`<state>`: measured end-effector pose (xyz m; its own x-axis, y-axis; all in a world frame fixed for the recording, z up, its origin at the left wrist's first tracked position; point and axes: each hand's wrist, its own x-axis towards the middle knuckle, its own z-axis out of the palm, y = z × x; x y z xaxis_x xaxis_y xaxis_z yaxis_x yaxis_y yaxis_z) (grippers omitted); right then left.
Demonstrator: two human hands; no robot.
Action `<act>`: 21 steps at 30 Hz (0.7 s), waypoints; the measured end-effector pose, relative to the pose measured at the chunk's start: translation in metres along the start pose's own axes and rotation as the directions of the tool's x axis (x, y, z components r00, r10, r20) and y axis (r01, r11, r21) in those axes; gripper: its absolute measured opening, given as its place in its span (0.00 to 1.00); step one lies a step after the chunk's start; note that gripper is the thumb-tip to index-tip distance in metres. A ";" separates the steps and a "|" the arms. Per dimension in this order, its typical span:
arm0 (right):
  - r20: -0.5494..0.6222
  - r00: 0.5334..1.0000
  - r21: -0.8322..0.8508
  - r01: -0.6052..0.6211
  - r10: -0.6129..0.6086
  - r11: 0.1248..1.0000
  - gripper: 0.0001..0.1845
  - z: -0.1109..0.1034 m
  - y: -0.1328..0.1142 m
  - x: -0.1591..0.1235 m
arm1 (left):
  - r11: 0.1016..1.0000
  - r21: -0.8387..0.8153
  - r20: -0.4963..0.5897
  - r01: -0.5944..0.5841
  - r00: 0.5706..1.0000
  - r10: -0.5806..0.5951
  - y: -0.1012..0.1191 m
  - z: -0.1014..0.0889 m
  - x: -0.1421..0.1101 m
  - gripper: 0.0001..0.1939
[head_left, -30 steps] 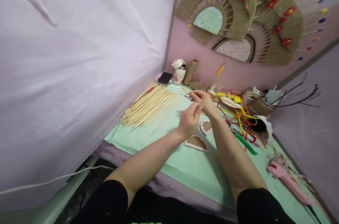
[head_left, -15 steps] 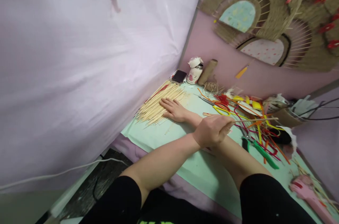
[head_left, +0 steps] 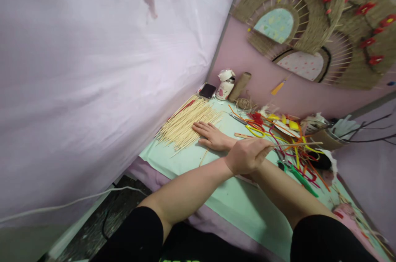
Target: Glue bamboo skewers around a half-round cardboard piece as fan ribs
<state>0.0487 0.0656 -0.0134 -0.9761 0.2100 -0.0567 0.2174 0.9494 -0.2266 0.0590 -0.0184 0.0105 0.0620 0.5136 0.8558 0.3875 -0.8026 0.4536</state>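
Worktop (head_left: 230, 204) with a mint-green cover carries, at its left, a flat pile of thin straw-coloured wooden sticks (head_left: 184, 123). The right hand (head_left: 213, 136) lies palm-down at the pile's right edge, fingers extended; the left hand (head_left: 245, 156), above the right forearm, clamps one slim pale stick (head_left: 298, 144), seemingly near its end. Probably light, stiff, snappable; pinch mid-length.

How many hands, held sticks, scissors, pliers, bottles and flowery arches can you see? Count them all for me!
Hands: 2 (left hand, right hand)
Held thin stick: 1
Yellow-handled scissors: 1
Green-handled pliers: 1
White bottle: 1
Flowery arches: 2 (upper arch, lower arch)
Total: 8
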 end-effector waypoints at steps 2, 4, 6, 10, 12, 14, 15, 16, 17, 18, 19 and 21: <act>-0.023 1.000 0.007 0.010 -0.010 1.000 0.37 -0.002 0.000 -0.004 | 1.000 -0.001 0.004 0.008 1.000 -0.008 0.000 0.000 0.000 0.16; -0.068 0.998 0.010 0.018 -0.017 1.000 0.35 -0.003 0.002 -0.004 | 1.000 0.001 0.020 0.012 1.000 -0.012 0.001 0.000 0.000 0.15; -0.149 0.989 0.010 0.017 -0.015 1.000 0.34 -0.004 0.006 0.000 | 1.000 0.003 0.040 0.009 0.999 -0.009 0.001 0.001 0.001 0.14; -0.270 0.963 -0.008 -0.007 0.005 1.000 0.31 -0.002 0.014 0.017 | 1.000 0.015 0.065 0.014 0.998 -0.015 0.002 0.000 0.001 0.14; -0.276 0.961 -0.014 -0.014 0.009 1.000 0.29 0.001 0.016 0.024 | 0.999 0.030 0.063 0.024 0.998 -0.026 0.002 -0.001 0.001 0.14; -0.289 0.957 -0.014 -0.012 0.008 1.000 0.28 0.004 0.017 0.027 | 0.999 0.039 0.050 0.025 0.998 -0.027 0.002 -0.002 0.001 0.15; -0.299 0.954 -0.014 -0.011 0.006 1.000 0.28 0.005 0.017 0.026 | 0.999 0.040 0.039 0.022 0.999 -0.024 0.002 -0.002 0.001 0.15; -0.311 0.950 -0.016 -0.010 0.004 1.000 0.28 0.006 0.017 0.025 | 0.999 0.037 0.031 0.017 0.999 -0.018 0.002 -0.001 0.001 0.15; -0.319 0.948 -0.021 -0.008 0.000 1.000 0.28 0.007 0.017 0.023 | 0.999 0.032 0.026 0.011 1.000 -0.012 0.003 -0.001 0.001 0.15; -0.324 0.946 -0.027 -0.004 -0.005 1.000 0.28 0.007 0.017 0.020 | 1.000 0.025 0.025 0.007 1.000 -0.007 0.003 0.000 0.001 0.16; -0.325 0.946 -0.034 0.001 -0.012 0.999 0.28 0.007 0.017 0.017 | 1.000 0.019 0.027 0.003 1.000 -0.004 0.003 0.000 0.001 0.16; -0.324 0.946 -0.040 0.009 -0.022 0.999 0.27 0.007 0.017 0.012 | 1.000 0.005 0.033 -0.007 0.999 0.007 0.004 0.001 0.001 0.16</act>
<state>0.0405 0.0825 -0.0243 -0.9301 0.2535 0.2659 0.2079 0.9599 -0.1878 0.0613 -0.0211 0.0129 0.0952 0.5182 0.8500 0.3922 -0.8043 0.4464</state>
